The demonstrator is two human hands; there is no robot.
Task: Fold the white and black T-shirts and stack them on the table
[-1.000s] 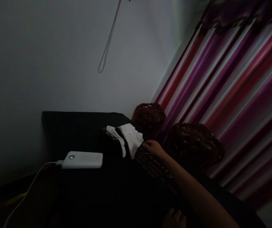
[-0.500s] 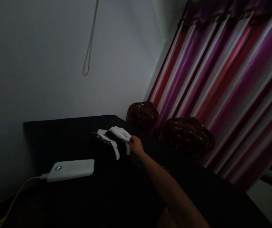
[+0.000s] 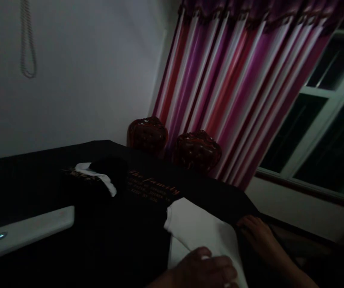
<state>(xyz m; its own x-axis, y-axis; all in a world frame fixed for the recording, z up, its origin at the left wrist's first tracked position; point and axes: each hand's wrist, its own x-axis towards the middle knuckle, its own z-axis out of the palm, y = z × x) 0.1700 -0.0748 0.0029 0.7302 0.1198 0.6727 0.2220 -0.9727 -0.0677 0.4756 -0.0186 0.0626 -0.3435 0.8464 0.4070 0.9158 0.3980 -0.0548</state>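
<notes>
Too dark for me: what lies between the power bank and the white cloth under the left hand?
Head view: only black garment with orange lettering lies between power bank and white cloth.

A black-draped table [image 3: 39, 168], seemingly, bears a white power bank [image 3: 27, 234] and dark printed garment [image 3: 147, 192].

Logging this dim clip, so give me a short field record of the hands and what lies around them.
left hand: palm down on the white cloth
right hand: flat on the black garment, at its edge beside the white cloth
black garment: spread out, orange lettering facing up
power bank: left of the garment, indicator lit
behind: two carved chair backs, striped curtain, window
light: very dim
</notes>
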